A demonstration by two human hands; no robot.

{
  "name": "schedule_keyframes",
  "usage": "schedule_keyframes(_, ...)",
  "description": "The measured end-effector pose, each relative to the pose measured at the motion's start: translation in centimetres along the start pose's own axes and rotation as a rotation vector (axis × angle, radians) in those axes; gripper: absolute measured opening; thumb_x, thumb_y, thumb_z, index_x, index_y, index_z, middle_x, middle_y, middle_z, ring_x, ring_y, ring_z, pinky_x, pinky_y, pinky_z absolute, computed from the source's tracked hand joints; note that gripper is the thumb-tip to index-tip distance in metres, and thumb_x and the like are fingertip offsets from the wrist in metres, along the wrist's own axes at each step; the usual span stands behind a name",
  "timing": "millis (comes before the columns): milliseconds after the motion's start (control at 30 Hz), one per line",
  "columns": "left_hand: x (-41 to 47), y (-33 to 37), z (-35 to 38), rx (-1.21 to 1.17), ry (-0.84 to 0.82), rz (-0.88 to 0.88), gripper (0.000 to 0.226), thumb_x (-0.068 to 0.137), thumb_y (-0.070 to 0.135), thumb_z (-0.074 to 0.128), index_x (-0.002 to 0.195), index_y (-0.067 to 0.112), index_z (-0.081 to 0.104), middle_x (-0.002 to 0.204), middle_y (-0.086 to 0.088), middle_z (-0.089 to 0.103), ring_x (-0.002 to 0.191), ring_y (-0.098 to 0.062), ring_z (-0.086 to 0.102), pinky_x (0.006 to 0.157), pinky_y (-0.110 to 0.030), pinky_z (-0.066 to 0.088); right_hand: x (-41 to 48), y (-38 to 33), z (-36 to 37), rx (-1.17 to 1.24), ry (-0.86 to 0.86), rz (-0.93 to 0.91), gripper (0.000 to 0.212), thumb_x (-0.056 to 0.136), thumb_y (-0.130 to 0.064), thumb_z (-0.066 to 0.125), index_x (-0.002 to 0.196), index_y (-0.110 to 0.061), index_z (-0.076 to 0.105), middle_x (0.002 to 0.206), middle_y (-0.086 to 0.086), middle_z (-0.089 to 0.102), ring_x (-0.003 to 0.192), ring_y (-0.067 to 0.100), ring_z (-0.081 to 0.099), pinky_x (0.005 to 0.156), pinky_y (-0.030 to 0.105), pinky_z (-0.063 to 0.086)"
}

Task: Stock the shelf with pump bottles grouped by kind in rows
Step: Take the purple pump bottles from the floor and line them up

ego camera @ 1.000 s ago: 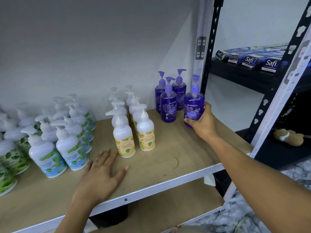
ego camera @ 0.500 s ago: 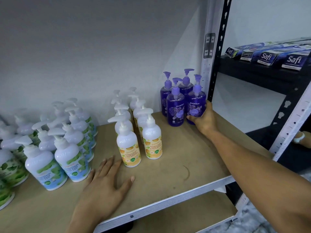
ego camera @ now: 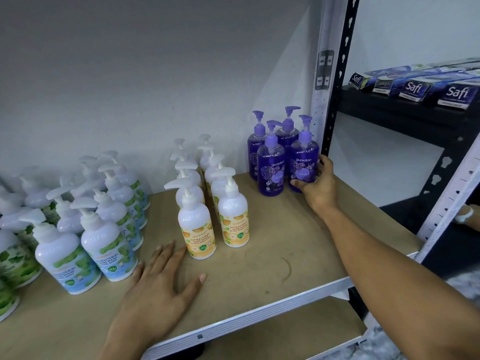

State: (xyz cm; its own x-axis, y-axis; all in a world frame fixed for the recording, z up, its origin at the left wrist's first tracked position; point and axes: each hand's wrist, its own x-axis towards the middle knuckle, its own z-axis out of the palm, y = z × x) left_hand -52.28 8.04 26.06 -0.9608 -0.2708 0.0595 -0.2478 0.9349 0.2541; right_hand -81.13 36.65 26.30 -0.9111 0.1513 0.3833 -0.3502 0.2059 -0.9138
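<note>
Several purple pump bottles stand at the back right of the wooden shelf. My right hand grips the front right purple bottle, which stands on the shelf beside another purple bottle. Two rows of white bottles with orange labels run from front to back in the middle. White bottles with green and blue labels fill the left side. My left hand rests flat on the shelf near its front edge, fingers spread, just in front of the orange-label row.
A white and black slotted upright borders the shelf right of the purple bottles. A black shelf further right carries several blue Safi boxes. A lower wooden shelf shows beneath the front rail.
My right hand has pushed the purple bottle back and left until it stands level with the other front purple bottle. My left hand has stayed flat on the shelf.
</note>
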Motion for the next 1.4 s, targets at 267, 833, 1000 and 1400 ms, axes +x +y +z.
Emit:
schedule_keyframes(267, 0.1, -0.1, 0.1, -0.003, -0.006, -0.001, 0.089, 0.078, 0.087, 0.016, 0.156, 0.044, 0.008, 0.165, 0.02, -0.002, 0.149, 0.003, -0.009, 0.125, -0.036, 0.0, 0.4, -0.1, -0.5, 0.096, -0.061, 0.064, 0.086, 0.07, 0.0, 0.087, 0.143, -0.021, 0.046, 0.121, -0.008, 0.062, 0.097, -0.008, 0.059, 0.085, 0.015, 0.051)
schedule_keyframes(833, 0.2, -0.1, 0.1, 0.019, -0.031, 0.003, 0.096, 0.073, 0.091, 0.008, 0.157, 0.044, 0.006, 0.165, 0.02, -0.003, 0.15, 0.001, -0.009, 0.125, -0.035, -0.001, 0.8, 0.6, 0.1, 0.001, -0.038, -0.003, 0.077, 0.065, -0.01, 0.092, 0.129, -0.028, 0.053, 0.115, -0.012, 0.064, 0.103, 0.007, 0.064, 0.093, 0.03, 0.053)
schedule_keyframes(1000, 0.2, -0.1, 0.2, 0.015, -0.017, 0.002, 0.105, 0.065, 0.095, -0.001, 0.156, 0.045, 0.007, 0.165, 0.02, -0.002, 0.15, 0.001, -0.008, 0.125, -0.035, -0.001, 1.0, 1.1, 0.3, -0.061, -0.022, -0.008, 0.077, 0.068, -0.015, 0.091, 0.134, -0.022, 0.053, 0.125, -0.001, 0.066, 0.109, 0.014, 0.063, 0.095, 0.034, 0.054)
schedule_keyframes(1400, 0.5, -0.1, 0.1, 0.009, -0.037, -0.002, 0.111, 0.059, 0.098, -0.005, 0.156, 0.045, 0.004, 0.164, 0.022, -0.004, 0.139, 0.01, -0.015, 0.124, -0.034, -0.003, 1.6, 2.1, 0.1, -0.016, -0.079, 0.031, 0.074, 0.075, -0.009, 0.085, 0.138, -0.027, 0.05, 0.125, -0.008, 0.065, 0.113, 0.011, 0.063, 0.1, 0.041, 0.054)
